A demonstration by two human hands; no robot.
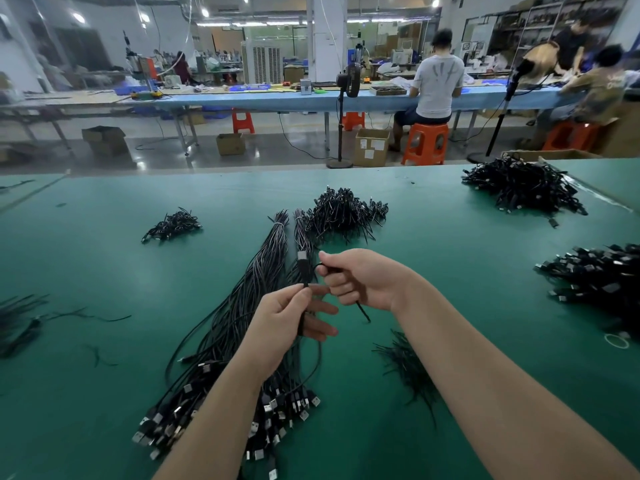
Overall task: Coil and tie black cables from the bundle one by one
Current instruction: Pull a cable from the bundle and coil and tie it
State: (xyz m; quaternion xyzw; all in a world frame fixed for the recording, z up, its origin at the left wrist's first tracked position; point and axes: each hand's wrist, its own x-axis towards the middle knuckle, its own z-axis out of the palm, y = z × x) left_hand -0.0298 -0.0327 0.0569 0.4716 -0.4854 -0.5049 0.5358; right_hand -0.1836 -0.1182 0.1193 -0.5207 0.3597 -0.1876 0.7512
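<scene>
Green matting covers the bench [104,271], and the work on it looks to be somewhere in the middle. One black cable [304,268] is up off the mat between both hands, its plug end standing upright above them. The left hand [287,320] pinches it just below the plug with thumb and forefinger, while the right hand [360,278] has its fingers curled around a short black strand, probably a tie, though the view is too blurred here to be sure. The cable seems to be at the coiling or tying stage, not finished. Piles of small bundled cables [346,213] lie farther back, at the far right and at the right edge, which I take as done work. The long bundle [239,327] of loose cables stretches beneath the hands, plugs fanned toward the person, so plenty remains. A scatter of ties [408,368] lies just right of it.
</scene>
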